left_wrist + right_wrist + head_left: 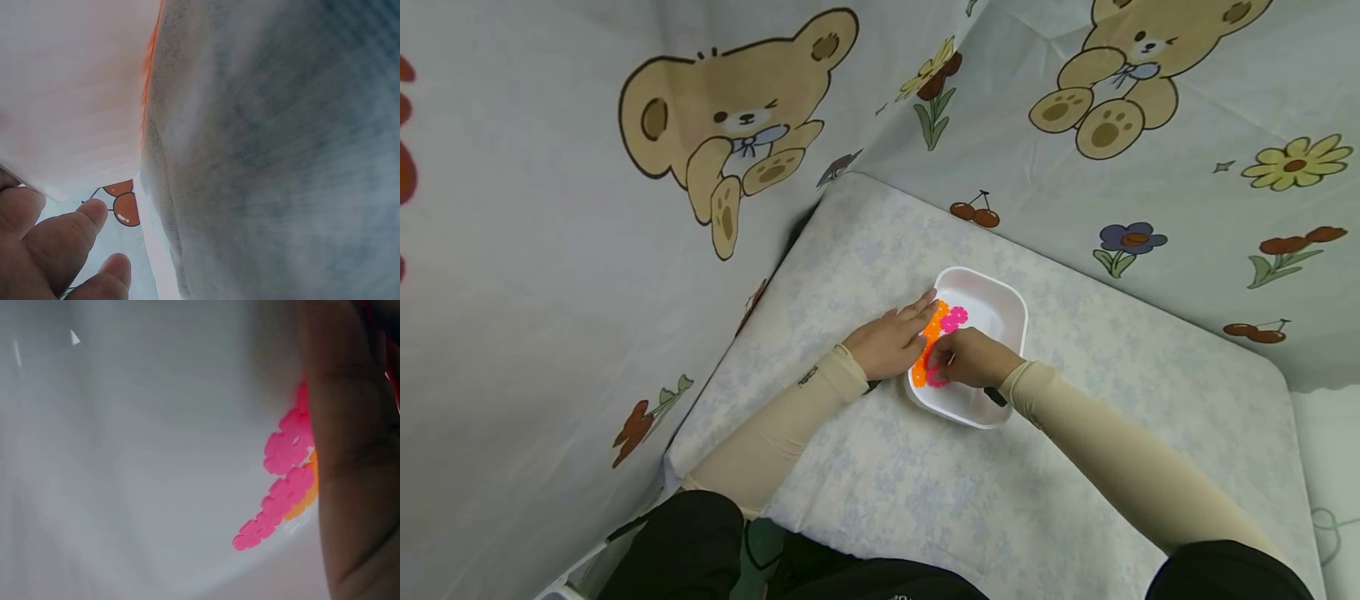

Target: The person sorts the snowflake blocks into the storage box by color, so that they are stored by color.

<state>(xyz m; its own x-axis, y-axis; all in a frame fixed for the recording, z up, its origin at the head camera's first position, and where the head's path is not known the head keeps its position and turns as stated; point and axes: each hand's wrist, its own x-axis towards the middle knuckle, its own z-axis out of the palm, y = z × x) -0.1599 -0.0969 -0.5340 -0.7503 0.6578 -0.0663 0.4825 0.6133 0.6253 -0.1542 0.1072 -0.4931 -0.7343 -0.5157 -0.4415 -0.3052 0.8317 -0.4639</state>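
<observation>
A white tray holds flower-shaped plastic pieces along its left side: a row of orange flower pieces and pink flower pieces. My left hand rests across the tray's left rim, its fingers extended beside the orange row. In the left wrist view, fingers lie near the tray's wall. Inside the tray, my right hand has curled fingers and pinches a pink piece at the row's near end. Its fingertips are mostly hidden. The right wrist view shows joined pink flower pieces beside that hand.
The tray stands on a table with a pale, blue-mottled cloth. Behind and to the left hang white curtains printed with bears and flowers. A pale cable lies at the far right, past the table's edge.
</observation>
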